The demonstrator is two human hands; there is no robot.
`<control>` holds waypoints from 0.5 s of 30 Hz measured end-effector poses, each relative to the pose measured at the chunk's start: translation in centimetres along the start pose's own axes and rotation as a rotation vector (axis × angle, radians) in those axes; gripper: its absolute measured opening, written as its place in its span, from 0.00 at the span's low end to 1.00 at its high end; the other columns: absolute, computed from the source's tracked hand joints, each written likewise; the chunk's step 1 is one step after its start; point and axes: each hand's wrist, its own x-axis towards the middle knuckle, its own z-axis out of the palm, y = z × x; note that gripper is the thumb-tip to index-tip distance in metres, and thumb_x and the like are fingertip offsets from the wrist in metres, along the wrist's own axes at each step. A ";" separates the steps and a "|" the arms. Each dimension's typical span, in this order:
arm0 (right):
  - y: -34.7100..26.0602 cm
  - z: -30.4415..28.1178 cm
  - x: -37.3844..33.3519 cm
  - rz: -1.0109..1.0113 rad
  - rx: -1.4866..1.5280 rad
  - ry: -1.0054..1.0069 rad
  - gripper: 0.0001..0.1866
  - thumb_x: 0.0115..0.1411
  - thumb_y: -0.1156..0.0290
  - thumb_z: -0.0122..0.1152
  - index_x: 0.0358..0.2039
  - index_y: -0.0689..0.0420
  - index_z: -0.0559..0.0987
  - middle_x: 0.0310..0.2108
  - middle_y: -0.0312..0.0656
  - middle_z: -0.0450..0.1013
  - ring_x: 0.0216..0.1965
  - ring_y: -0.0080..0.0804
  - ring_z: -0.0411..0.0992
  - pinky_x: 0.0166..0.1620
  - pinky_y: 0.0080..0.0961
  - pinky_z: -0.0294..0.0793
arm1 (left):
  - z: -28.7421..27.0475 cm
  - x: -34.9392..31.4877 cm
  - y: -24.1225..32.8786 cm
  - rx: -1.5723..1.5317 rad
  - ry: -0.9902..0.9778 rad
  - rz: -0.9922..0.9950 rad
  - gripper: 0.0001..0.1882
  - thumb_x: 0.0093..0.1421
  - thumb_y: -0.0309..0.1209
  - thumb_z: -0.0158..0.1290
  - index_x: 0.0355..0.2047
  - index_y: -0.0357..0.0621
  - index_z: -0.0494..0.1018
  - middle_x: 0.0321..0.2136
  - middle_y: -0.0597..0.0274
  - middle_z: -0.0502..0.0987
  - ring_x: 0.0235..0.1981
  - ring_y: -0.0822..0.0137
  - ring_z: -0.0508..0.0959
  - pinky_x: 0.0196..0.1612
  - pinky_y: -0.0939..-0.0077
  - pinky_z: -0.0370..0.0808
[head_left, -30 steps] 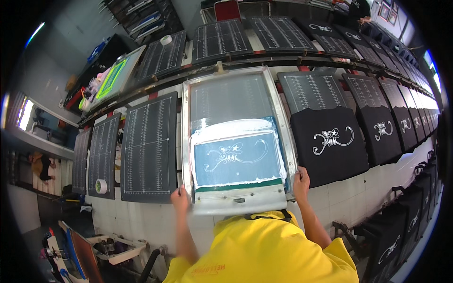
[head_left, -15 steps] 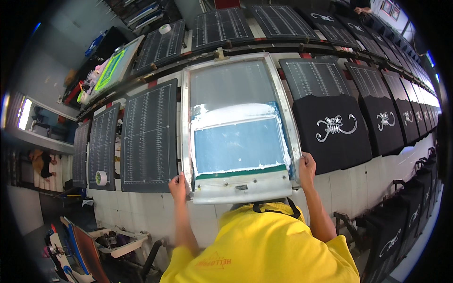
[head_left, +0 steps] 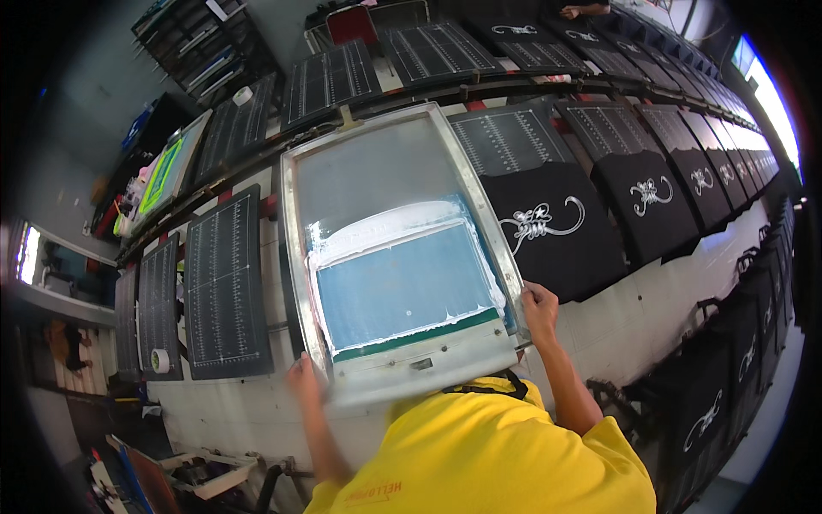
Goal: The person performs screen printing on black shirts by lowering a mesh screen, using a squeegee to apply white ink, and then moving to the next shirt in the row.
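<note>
Between my hands is a screen printing frame (head_left: 467,188), a metal rim around mesh, tilted in the view. Blue coating (head_left: 394,283) covers its nearer half, edged with thick white ink (head_left: 390,231), and a pale metal bar (head_left: 411,368) crosses the near end. My left hand (head_left: 303,381), somewhat blurred, is closed on the near left corner. My right hand (head_left: 540,313) grips the right side near the front, fingers wrapped around the edge. To the right, a black cloth (head_left: 548,227) with a white scroll design lies over a board, its left part hidden by the frame.
Black boards with white ruled marks (head_left: 227,283) stand in a row at left. More boards with printed black cloths (head_left: 651,197) run right, and another row (head_left: 330,81) lies behind. A tape roll (head_left: 160,361) sits on a left board. Another person's hand (head_left: 570,12) shows far back.
The scene has shifted left and tilted in view. The frame, still in both hands, has come rightward against the boards and now overlaps the nearest cloth's design.
</note>
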 end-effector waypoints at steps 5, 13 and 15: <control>2.0 -8.7 5.7 -0.004 -0.004 -0.007 0.12 0.59 0.77 0.55 0.42 0.67 0.80 0.28 0.38 0.77 0.29 0.19 0.71 0.34 0.18 0.70 | 7.2 -6.6 4.4 -0.062 -0.035 -0.055 0.16 0.62 0.36 0.55 0.31 0.30 0.78 0.26 0.63 0.78 0.29 0.73 0.73 0.36 0.77 0.69; 7.3 -22.4 15.4 -0.023 -0.007 0.036 0.12 0.59 0.78 0.54 0.42 0.68 0.80 0.28 0.36 0.76 0.27 0.17 0.70 0.31 0.16 0.68 | 20.6 -16.6 10.1 -0.107 -0.077 0.014 0.16 0.61 0.36 0.55 0.37 0.30 0.78 0.28 0.57 0.80 0.31 0.70 0.77 0.36 0.75 0.72; 7.2 -24.5 16.8 -0.026 -0.004 0.049 0.12 0.59 0.78 0.54 0.42 0.69 0.80 0.29 0.37 0.77 0.28 0.19 0.71 0.33 0.17 0.70 | 23.4 -17.9 10.4 -0.130 -0.087 0.049 0.16 0.62 0.35 0.54 0.37 0.29 0.78 0.27 0.57 0.80 0.30 0.72 0.76 0.36 0.76 0.72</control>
